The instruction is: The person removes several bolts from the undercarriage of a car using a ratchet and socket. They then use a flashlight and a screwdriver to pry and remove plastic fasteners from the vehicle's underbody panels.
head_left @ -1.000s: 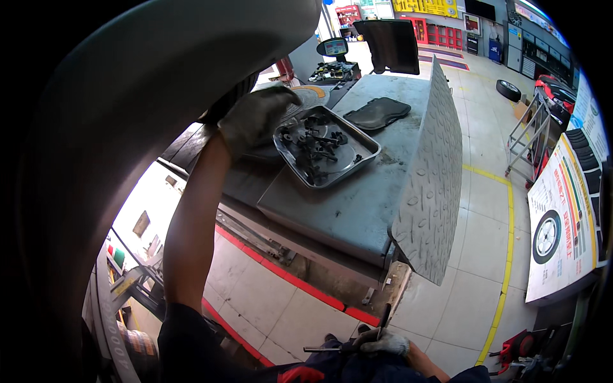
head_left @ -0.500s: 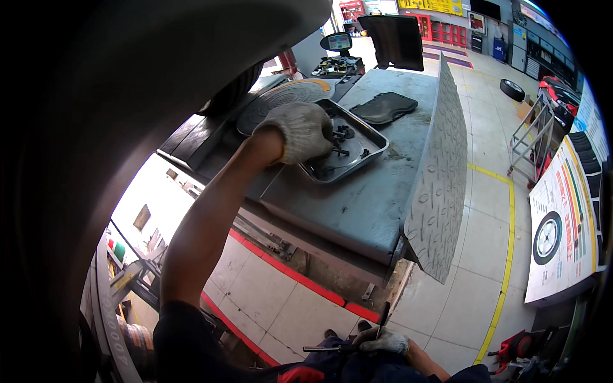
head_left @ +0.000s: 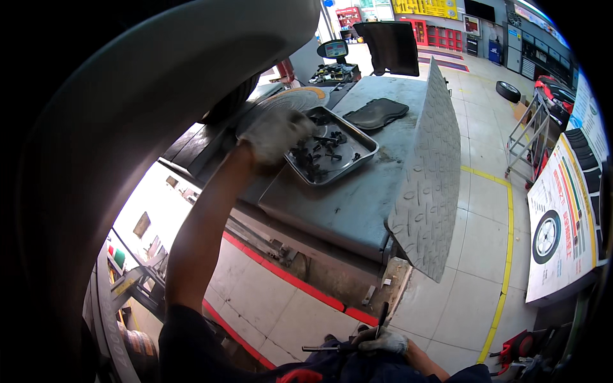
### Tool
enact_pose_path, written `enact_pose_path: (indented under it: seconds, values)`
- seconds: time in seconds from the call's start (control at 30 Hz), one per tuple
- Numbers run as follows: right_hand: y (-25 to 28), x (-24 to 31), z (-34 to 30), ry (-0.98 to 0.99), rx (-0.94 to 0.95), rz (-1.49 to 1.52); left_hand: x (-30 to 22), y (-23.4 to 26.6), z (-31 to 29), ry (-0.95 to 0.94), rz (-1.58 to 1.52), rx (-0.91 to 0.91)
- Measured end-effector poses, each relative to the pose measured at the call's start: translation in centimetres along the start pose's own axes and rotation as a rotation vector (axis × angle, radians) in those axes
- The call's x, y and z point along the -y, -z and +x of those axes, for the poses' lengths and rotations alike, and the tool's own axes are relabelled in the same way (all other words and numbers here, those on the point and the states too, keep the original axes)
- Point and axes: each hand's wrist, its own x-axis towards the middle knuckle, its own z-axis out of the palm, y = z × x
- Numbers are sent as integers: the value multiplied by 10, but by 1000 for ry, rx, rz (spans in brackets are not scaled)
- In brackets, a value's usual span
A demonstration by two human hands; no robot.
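Observation:
A shallow metal tray [head_left: 366, 154] lies on the grey platform [head_left: 319, 214], holding several small black clip-like pieces [head_left: 333, 144]. Over the tray's left rim is my left hand [head_left: 278, 134] in a light knit glove. Motion smears its fingers, so whether they hold anything is unclear. Down by my waist, my gloved right hand [head_left: 383, 343] is closed around a slim tool [head_left: 322, 348] with a metal shaft. A dark upright piece [head_left: 383, 316] sticks up from the same hand; whether it belongs to that tool I cannot tell.
Curved vehicle bodywork [head_left: 159, 70] hangs close overhead on the left, above a tire [head_left: 230, 105]. A black flat cover [head_left: 377, 113] lies behind the tray. A raised tread-plate ramp [head_left: 429, 191] edges the platform's right side. Beyond stand a wheeled metal frame [head_left: 530, 137] and a sign board [head_left: 562, 223].
My left hand has drawn back to the left from over the tray's middle, uncovering more of the black pieces. My right hand keeps its place with the tool.

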Motion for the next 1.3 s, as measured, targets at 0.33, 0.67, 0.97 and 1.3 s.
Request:
enact_pose_path:
  seconds: [0.33, 0.67, 0.97, 1.3]
  values:
    - [3, 2, 2, -6, 14, -91, 9, 5, -5, 249, -663, -30]
    - [2, -2, 1, -28, 6, -59, -35, -8, 21, 206, 170, 227]
    - [3, -7, -2, -6, -17, 36, -39, 14, -1, 364, -179, 39]
    - [-6, 14, 0, -93, -5, -28, -37, -15, 21, 209, 104, 204]
